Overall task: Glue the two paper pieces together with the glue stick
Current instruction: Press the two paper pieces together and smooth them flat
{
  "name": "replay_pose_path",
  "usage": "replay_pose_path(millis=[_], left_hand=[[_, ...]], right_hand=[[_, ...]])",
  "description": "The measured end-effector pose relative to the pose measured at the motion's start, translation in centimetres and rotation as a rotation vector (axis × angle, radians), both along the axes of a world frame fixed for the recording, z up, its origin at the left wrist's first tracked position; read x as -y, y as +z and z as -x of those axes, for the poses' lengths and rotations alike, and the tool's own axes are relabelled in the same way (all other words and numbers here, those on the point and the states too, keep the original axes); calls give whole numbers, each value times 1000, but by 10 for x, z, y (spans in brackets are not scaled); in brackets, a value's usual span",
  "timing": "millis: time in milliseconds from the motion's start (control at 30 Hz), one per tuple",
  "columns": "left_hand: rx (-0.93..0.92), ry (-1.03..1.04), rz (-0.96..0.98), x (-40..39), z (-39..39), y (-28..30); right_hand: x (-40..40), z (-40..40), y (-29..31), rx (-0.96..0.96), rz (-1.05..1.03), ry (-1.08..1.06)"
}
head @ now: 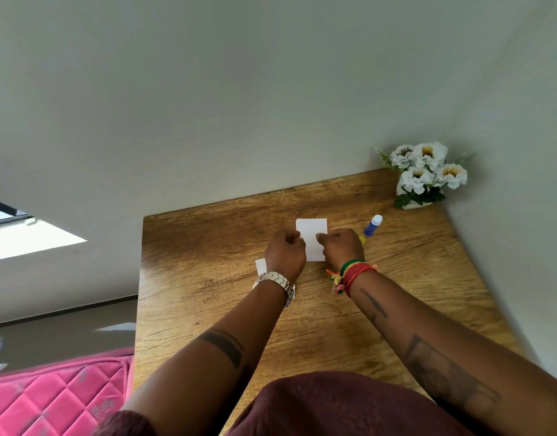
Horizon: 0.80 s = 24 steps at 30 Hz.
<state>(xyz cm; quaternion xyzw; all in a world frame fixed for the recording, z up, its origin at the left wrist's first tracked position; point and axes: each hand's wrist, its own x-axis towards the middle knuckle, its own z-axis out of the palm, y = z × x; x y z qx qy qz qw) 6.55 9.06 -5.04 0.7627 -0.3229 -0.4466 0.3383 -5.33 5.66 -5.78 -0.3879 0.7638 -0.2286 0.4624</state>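
A white paper piece (311, 237) is held over the wooden table (302, 309). My left hand (285, 254) pinches its left edge and my right hand (341, 248) pinches its right edge, both with fingers curled. A second white paper piece (261, 266) lies flat on the table, mostly hidden under my left hand and wrist. The glue stick (373, 225), blue with a white cap, lies on the table just right of my right hand. A small yellow bit (362, 238) shows beside it.
A white pot of white flowers (423, 174) stands in the table's far right corner against the wall. The table's left edge drops to the floor, where a pink quilted cushion (57, 401) sits at the lower left.
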Motion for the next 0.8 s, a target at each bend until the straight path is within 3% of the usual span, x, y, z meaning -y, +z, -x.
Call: replay_pose_path(millis=[167,300,533,800], left_hand=[[0,1,4,-2,0,-1],[30,-31,7,-3,1,1],[60,-49,-11,-2,0,2],[62,-10,29,-2,-8,9]], right_hand=[[5,0,8,80,-140,7],[5,-4,7,-154,-90,12],[18,0,11,8,-125,-72],[13,-2,10,-104,-29,83]])
